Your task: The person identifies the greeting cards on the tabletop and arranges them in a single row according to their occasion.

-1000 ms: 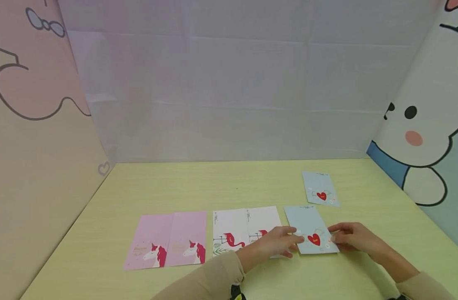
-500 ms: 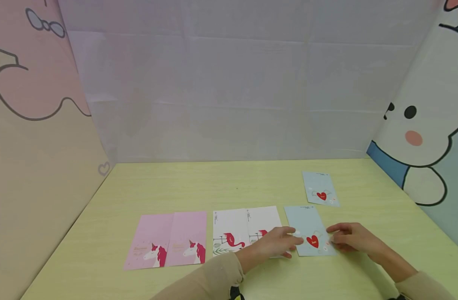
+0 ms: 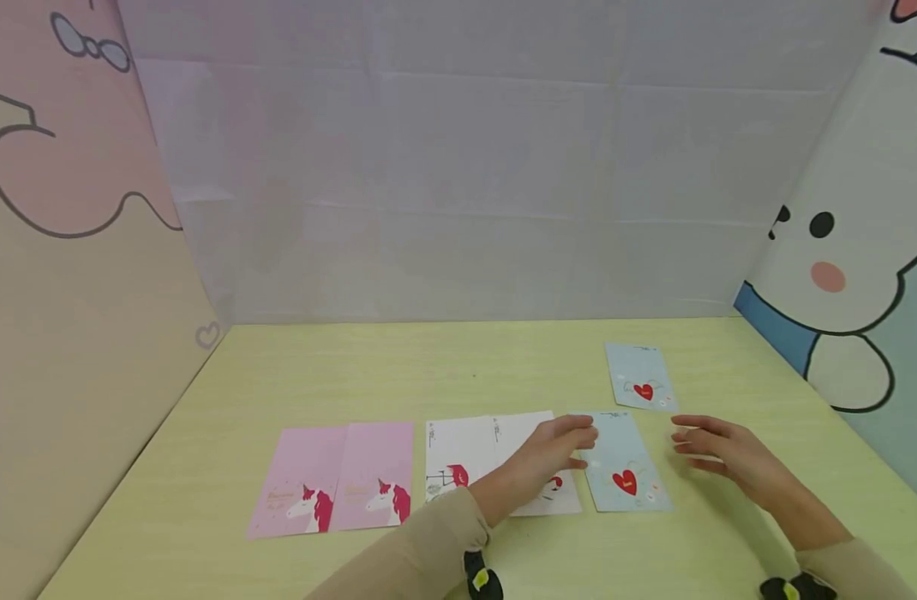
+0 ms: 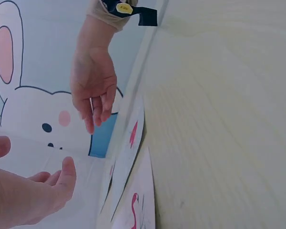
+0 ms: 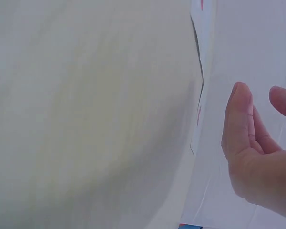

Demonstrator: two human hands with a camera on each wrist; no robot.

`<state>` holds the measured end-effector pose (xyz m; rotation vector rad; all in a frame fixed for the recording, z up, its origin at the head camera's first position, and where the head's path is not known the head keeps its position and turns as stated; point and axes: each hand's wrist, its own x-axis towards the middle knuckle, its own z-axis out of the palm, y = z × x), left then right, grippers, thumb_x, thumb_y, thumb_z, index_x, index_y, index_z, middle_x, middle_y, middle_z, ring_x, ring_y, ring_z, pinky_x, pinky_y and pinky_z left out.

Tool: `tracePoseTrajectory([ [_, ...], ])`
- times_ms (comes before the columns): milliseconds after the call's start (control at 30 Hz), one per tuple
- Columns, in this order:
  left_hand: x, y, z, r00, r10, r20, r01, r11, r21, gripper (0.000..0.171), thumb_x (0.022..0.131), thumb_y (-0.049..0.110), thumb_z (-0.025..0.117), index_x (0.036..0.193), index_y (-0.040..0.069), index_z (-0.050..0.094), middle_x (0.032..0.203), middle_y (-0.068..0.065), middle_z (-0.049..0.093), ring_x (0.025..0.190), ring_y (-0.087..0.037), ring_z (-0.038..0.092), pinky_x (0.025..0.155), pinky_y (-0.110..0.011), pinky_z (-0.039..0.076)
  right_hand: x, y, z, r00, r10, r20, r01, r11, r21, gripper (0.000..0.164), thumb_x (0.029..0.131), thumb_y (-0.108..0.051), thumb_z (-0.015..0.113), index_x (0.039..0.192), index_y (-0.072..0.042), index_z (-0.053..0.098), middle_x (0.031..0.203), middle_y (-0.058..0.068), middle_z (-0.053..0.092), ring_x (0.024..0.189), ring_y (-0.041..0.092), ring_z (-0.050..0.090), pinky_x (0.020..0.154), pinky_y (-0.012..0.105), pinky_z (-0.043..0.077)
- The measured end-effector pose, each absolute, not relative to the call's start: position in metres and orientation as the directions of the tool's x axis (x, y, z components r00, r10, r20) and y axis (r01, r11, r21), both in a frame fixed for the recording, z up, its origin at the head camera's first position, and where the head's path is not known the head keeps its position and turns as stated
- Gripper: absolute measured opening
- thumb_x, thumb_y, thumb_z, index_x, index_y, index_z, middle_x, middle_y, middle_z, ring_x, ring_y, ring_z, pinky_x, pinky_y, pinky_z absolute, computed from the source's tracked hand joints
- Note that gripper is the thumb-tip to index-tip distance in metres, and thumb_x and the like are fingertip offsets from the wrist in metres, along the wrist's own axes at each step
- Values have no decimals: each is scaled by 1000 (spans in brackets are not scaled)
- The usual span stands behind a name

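A light-blue card with a red heart (image 3: pixel 625 458) lies flat on the table between the two hands. My left hand (image 3: pixel 544 458) hovers over the flamingo cards and the blue card's left edge, fingers loosely bent and holding nothing. To the right of the blue card, my right hand (image 3: pixel 732 457) is raised off the table with relaxed fingers; in the right wrist view its palm (image 5: pixel 257 157) holds nothing. A second blue heart card (image 3: pixel 640 375) lies farther back. Two white flamingo cards (image 3: pixel 458 437) lie side by side, the right one partly covered by my left hand and forearm.
Two pink unicorn cards (image 3: pixel 308 467) lie at the left of the row. The pale yellow-green table (image 3: pixel 398 367) meets a white back wall (image 3: pixel 466 192) and cartoon-printed side panels (image 3: pixel 826 250).
The near blue card first shifted slightly left and toward me and settled flat. Both hands have since let go of it and lifted, the right one moving away to the right.
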<state>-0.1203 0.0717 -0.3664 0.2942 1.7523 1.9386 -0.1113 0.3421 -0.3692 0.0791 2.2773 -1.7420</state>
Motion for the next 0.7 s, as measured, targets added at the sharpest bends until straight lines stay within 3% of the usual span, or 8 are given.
tracePoseTrajectory([
  [167, -134, 84, -363, -905, 392, -166, -237, -140, 961, 37, 88, 20, 54, 121, 3, 50, 112, -5, 54, 105, -20, 49, 80, -32, 45, -123, 351, -366, -984, -87, -154, 141, 140, -980, 45, 91, -20, 50, 125, 7, 38, 97, -9, 56, 86, 3, 56, 74, 22, 47],
  [433, -154, 106, -374, -939, 263, -221, -262, -131, 956, 44, 85, 23, 57, 124, 5, 48, 120, -6, 49, 108, -24, 46, 86, -35, 41, -145, 359, -369, -981, 10, -195, 195, 1, -981, 64, 91, -23, 50, 134, 8, 15, 95, -14, 49, 82, -2, 55, 74, 18, 46],
  [600, -161, 118, -376, -945, 210, -251, -270, -67, 961, 45, 83, 27, 59, 124, 8, 49, 120, -5, 50, 112, -25, 44, 92, -37, 35, -155, 359, -373, -967, 70, -247, 246, -17, -969, 70, 91, -24, 49, 138, 6, 6, 107, 0, 44, 81, -2, 51, 77, 20, 45],
  [700, -164, 125, -376, -949, 187, -254, -264, -30, 964, 45, 82, 28, 59, 123, 10, 50, 120, -4, 51, 114, -23, 42, 95, -38, 31, -160, 358, -374, -954, 101, -282, 284, 8, -959, 71, 91, -26, 46, 139, 4, 3, 122, 13, 33, 83, -1, 48, 81, 22, 43],
])
